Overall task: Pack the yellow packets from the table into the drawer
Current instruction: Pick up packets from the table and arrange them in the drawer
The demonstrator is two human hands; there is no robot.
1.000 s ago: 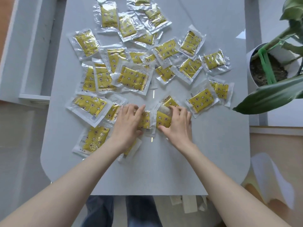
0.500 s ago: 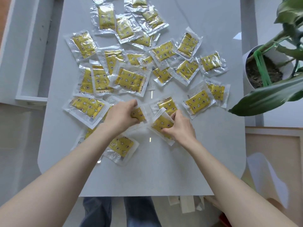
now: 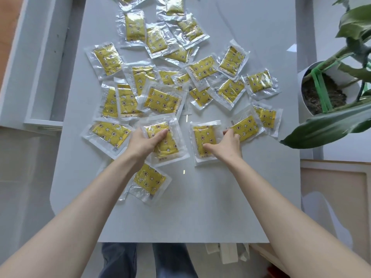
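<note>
Centrally, a packet (image 3: 166,145) is gripped by the left hand (image 3: 141,142), the thumb laid over its yellow face and the other fingers out of sight at its left edge. Just right of it, a second packet (image 3: 203,137) is pressed under the thumb of the right hand (image 3: 227,146), whose curled fingers (image 3: 230,133) are set on the near edge of a third packet (image 3: 246,127); whether either is clamped cannot be told. More packets (image 3: 162,101) are spread over the table (image 3: 200,207) across the upper half, the drawer (image 3: 46,77) is seen open at the upper left, and a plant (image 3: 329,125) at the right.
</note>
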